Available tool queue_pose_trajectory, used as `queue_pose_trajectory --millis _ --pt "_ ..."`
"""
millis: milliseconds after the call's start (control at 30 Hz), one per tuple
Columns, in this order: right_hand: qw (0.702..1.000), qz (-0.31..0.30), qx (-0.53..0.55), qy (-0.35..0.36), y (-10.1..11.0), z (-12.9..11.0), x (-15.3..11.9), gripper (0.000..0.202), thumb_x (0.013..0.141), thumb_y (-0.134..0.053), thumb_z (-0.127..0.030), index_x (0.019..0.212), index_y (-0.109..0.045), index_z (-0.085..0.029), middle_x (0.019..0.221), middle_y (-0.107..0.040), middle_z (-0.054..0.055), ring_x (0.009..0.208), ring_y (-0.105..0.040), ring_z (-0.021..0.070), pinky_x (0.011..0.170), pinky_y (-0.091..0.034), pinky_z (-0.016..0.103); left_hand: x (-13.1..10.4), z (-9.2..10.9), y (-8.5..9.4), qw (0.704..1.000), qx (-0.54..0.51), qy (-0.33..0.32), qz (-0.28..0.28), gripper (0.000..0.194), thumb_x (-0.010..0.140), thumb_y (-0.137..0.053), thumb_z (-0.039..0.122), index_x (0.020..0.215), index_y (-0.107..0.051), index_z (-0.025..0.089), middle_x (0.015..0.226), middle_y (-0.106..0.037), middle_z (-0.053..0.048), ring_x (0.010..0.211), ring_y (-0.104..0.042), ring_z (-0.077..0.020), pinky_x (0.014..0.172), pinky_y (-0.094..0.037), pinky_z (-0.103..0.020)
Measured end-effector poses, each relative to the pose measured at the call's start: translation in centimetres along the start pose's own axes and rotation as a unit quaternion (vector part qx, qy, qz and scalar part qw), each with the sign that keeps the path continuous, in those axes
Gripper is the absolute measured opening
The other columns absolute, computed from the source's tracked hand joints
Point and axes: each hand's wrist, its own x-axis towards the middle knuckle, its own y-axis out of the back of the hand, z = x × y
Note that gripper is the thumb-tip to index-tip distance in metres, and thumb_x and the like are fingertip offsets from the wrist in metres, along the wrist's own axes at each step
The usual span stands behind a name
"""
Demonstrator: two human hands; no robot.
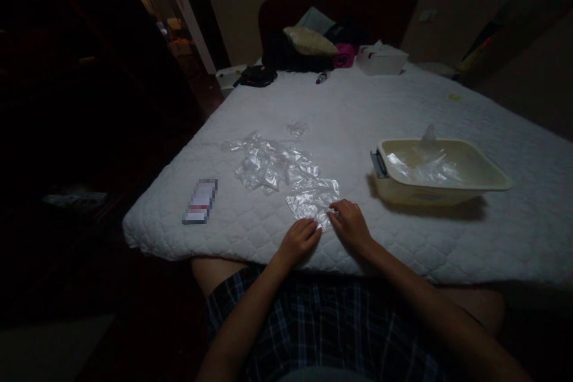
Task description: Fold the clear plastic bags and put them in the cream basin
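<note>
A clear, crinkled plastic bag (308,198) lies partly spread on the quilted bed in front of me. At its lower edge is my left hand (299,243), the fingers bent and close together on the plastic. My right hand (352,227) is at the bag's right side, its fingers curled and the tips on the film. Both hands appear closed on the bag's edge, though the fingertips are dim. Just beyond, touching this bag, a loose heap of similar clear plastic bags (262,162) is spread out. A smaller crumpled piece of clear plastic (297,128) lies farther back.
To the right stands a cream plastic bin (403,192) with a grey handle clip and clear bags inside. A blurred-out phone-like object (200,202) lies at the left. Toward the headboard (385,6) are a white box (380,61), a pillow (308,42) and a black bag (258,76).
</note>
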Motion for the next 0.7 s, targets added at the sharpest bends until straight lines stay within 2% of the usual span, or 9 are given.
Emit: queue_pose_trajectory --millis 133,433,700 --pt "0.999 -0.046 -0.019 0.020 0.08 -0.13 0.15 0.012 0.085 -0.047 -0.020 0.082 -0.059 -0.018 0.081 -0.058 0.007 0.079 -0.052 0.0194 0.072 -0.036 0.032 -0.04 -0.01 -0.10 1.000 0.008 -0.002 0.008 0.023 0.084 -0.048 0.014 0.106 -0.056 0.016 0.106 -0.061 -0.010 0.105 -0.053 -0.0219 0.084 -0.049 -0.041" --pt "0.996 -0.090 -0.004 0.014 0.26 0.34 0.66 0.018 0.087 -0.046 -0.025 0.082 -0.062 -0.019 0.081 -0.059 0.005 0.079 -0.053 0.0173 0.072 -0.036 0.031 0.07 0.02 -0.02 1.000 0.012 -0.005 0.009 0.024 0.084 -0.049 0.014 0.106 -0.055 0.015 0.105 -0.062 -0.010 0.105 -0.053 -0.0211 0.086 -0.048 -0.040" --pt "0.995 -0.068 0.066 -0.026 0.59 0.56 1.03 0.018 0.085 -0.047 -0.027 0.084 -0.062 -0.018 0.083 -0.061 0.005 0.078 -0.055 0.0172 0.071 -0.040 0.030 0.28 0.07 0.04 1.000 0.018 -0.007 0.019 0.024 0.085 -0.046 0.013 0.108 -0.054 0.014 0.104 -0.063 -0.011 0.104 -0.055 -0.0209 0.085 -0.049 -0.039"
